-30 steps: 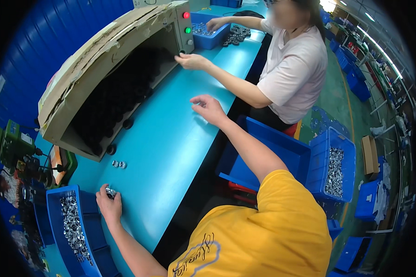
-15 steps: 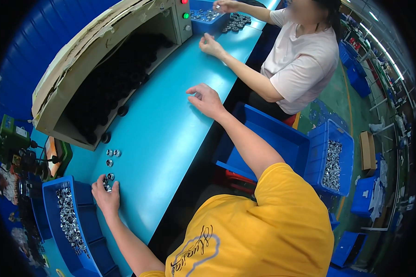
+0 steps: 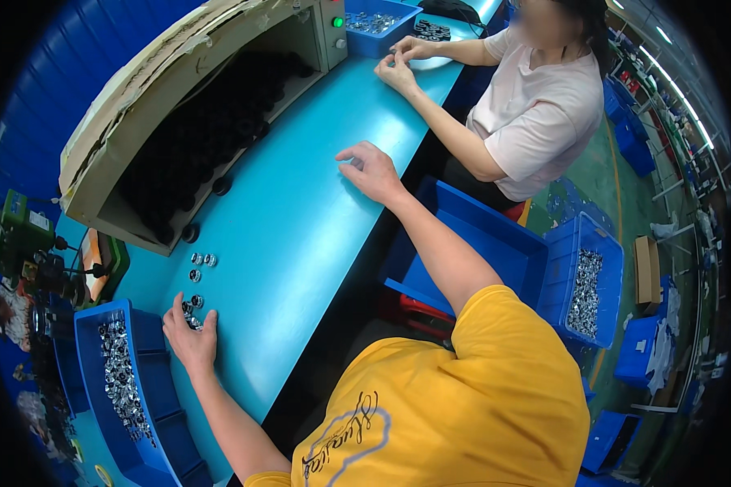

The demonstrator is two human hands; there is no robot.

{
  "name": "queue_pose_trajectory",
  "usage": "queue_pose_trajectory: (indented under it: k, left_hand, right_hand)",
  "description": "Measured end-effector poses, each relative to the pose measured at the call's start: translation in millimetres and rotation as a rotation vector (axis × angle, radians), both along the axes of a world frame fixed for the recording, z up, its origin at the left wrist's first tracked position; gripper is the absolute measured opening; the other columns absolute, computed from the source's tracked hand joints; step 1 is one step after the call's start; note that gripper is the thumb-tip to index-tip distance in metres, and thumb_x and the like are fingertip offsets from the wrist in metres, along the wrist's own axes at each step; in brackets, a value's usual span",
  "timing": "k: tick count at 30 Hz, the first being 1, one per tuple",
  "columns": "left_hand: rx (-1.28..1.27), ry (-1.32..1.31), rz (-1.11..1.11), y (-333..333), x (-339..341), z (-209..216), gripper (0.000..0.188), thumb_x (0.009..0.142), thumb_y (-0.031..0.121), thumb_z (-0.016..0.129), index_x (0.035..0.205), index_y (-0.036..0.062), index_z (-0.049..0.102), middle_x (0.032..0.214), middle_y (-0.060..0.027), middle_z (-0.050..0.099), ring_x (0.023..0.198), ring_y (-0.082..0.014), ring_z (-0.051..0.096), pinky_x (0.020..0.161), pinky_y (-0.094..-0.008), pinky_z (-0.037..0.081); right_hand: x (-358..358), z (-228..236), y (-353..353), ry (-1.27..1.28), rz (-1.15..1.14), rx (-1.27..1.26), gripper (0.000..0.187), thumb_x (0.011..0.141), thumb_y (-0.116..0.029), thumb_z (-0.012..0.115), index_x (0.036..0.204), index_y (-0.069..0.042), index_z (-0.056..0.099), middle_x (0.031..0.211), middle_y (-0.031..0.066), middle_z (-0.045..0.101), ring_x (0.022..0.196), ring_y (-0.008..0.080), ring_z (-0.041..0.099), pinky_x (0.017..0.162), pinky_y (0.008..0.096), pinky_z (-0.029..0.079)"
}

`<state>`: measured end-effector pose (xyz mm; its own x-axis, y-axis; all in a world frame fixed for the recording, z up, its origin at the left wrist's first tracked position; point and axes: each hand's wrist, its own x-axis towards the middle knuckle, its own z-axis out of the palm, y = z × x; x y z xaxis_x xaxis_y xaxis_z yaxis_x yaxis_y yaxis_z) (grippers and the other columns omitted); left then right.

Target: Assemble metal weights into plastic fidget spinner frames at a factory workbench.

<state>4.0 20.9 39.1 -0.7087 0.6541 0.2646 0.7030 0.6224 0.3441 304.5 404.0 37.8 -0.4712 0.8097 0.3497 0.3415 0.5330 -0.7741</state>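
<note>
My left hand point(image 3: 190, 336) lies palm down on the turquoise table point(image 3: 300, 235), fingers spread over a few small silver ring-shaped metal parts point(image 3: 192, 305). More of these parts point(image 3: 202, 260) lie loose just beyond it. A blue bin point(image 3: 142, 381) holding many such metal parts stands right beside that hand. My right hand point(image 3: 371, 170) rests farther up the table with fingers loosely curled and apart, holding nothing I can see.
A cardboard-topped box machine point(image 3: 179, 122) with black round parts inside runs along the table's left. A co-worker in a pale shirt point(image 3: 536, 105) handles small parts at the far end beside a blue tray point(image 3: 378, 20). Blue bins point(image 3: 581, 280) stand on the floor at right.
My left hand slid a little along the table beside the bin and spread over the silver parts. My right hand stayed on the table. The co-worker's hands drew together at the far end.
</note>
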Motion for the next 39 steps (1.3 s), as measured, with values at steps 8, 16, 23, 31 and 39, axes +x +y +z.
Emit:
queue_pose_trajectory:
  k: [8, 16, 23, 31, 39]
  left_hand:
    - [0.047, 0.043, 0.006, 1.4, 3.2, -0.6, 0.082, 0.071, 0.026, 0.089, 0.145, 0.0167, 0.054, 0.131, -0.0153, 0.056, 0.119, -0.0379, 0.053, 0.102, -0.0498, 0.045]
    - [0.021, 0.081, -0.006, -0.2, 2.1, -3.5, 0.081, 0.073, 0.037, 0.087, 0.144, 0.0161, 0.054, 0.131, -0.0152, 0.057, 0.119, -0.0378, 0.053, 0.101, -0.0511, 0.045]
    - [-0.053, 0.096, 0.002, -4.3, 3.8, -6.6, 0.08, 0.079, 0.049, 0.08, 0.147, 0.0187, 0.053, 0.133, -0.0143, 0.056, 0.122, -0.0374, 0.052, 0.102, -0.0536, 0.042]
    - [-0.077, 0.095, 0.004, -9.3, 3.8, -3.7, 0.079, 0.078, 0.05, 0.08, 0.146, 0.0211, 0.053, 0.135, -0.012, 0.056, 0.126, -0.036, 0.051, 0.104, -0.0548, 0.039]
    - [-0.024, -0.005, -0.057, -17.9, -5.3, -5.8, 0.074, 0.083, 0.052, 0.076, 0.146, 0.0191, 0.055, 0.14, -0.0132, 0.053, 0.131, -0.0358, 0.047, 0.111, -0.0537, 0.033]
  right_hand:
    - [-0.2, 3.0, -1.7, 0.016, -0.026, 0.01, 0.019, 0.086, -0.016, 0.071, 0.102, -0.008, 0.077, 0.099, 0.0086, 0.066, 0.082, 0.0197, 0.065, 0.079, 0.0344, 0.056]
    - [-1.9, 2.5, -3.4, 0.002, -0.025, 0.005, 0.02, 0.086, -0.016, 0.071, 0.103, -0.008, 0.077, 0.098, 0.008, 0.066, 0.082, 0.0193, 0.065, 0.08, 0.034, 0.055]
    - [-2.5, 1.8, -3.7, 0.007, -0.023, 0.007, 0.02, 0.086, -0.017, 0.071, 0.103, -0.009, 0.077, 0.099, 0.0081, 0.066, 0.081, 0.019, 0.064, 0.079, 0.0337, 0.055]
    - [-3.0, 0.6, -2.7, -0.001, -0.023, 0.033, 0.019, 0.085, -0.016, 0.072, 0.102, -0.008, 0.077, 0.098, 0.0082, 0.066, 0.081, 0.0191, 0.064, 0.078, 0.0339, 0.055]
    - [-4.1, -2.1, -4.9, 0.0, -0.01, 0.053, 0.019, 0.085, -0.016, 0.072, 0.102, -0.008, 0.077, 0.097, 0.0085, 0.066, 0.08, 0.0194, 0.065, 0.078, 0.0342, 0.055]
